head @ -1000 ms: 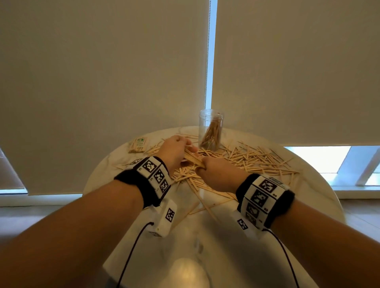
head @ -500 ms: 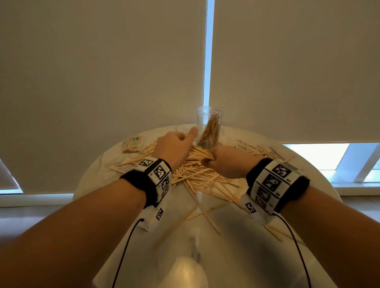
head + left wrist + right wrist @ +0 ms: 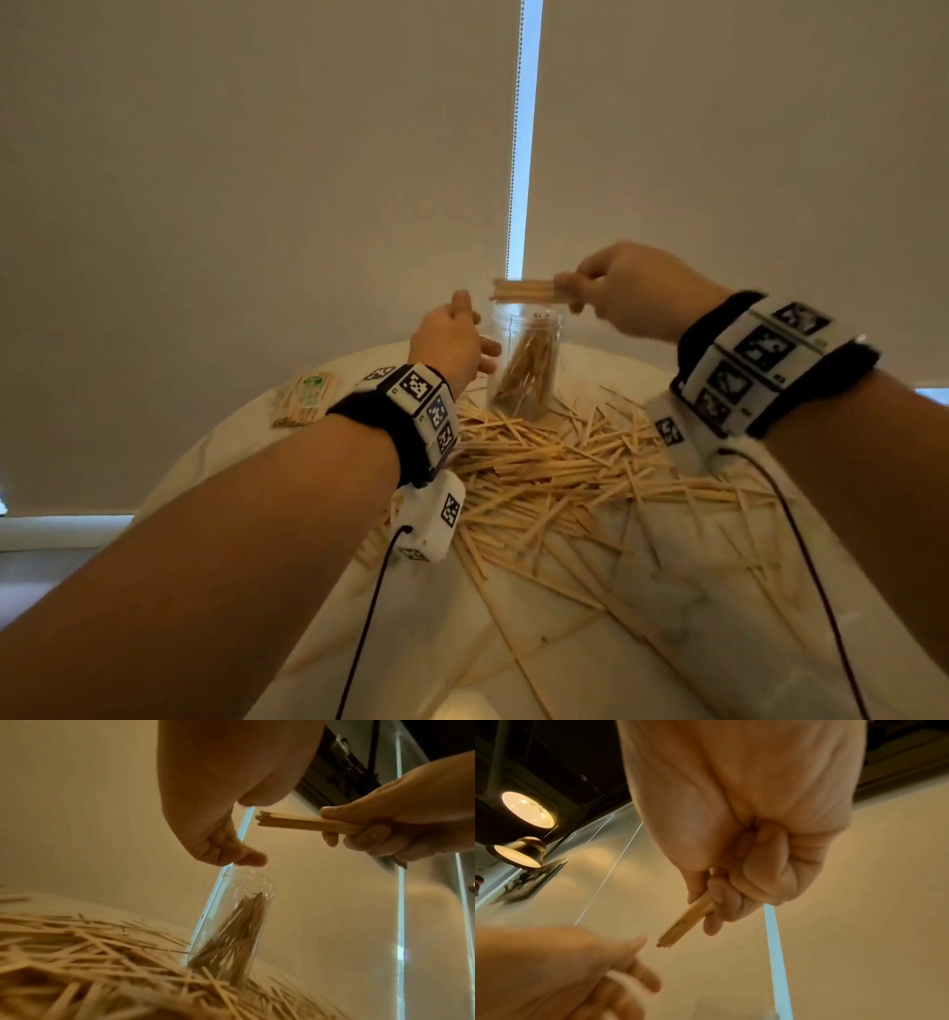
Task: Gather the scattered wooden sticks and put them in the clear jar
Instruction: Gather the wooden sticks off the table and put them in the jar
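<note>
The clear jar (image 3: 526, 354) stands upright at the far side of the round table, partly filled with wooden sticks (image 3: 231, 933). My right hand (image 3: 624, 293) grips a small bundle of sticks (image 3: 524, 291) held level just above the jar's mouth; the same bundle (image 3: 303, 822) shows in the left wrist view and the bundle (image 3: 687, 922) in the right wrist view. My left hand (image 3: 452, 342) hovers beside the jar's upper left, fingers loosely spread, holding nothing. A heap of scattered sticks (image 3: 554, 478) covers the table in front of the jar.
A wrapped packet of sticks (image 3: 305, 393) lies at the table's far left. The round white table (image 3: 667, 642) has a few stray sticks near its front. Drawn blinds (image 3: 257, 180) hang right behind the table.
My right hand has lifted the bundle from the heap up over the jar's mouth. My left hand has let go of the sticks and risen beside the jar.
</note>
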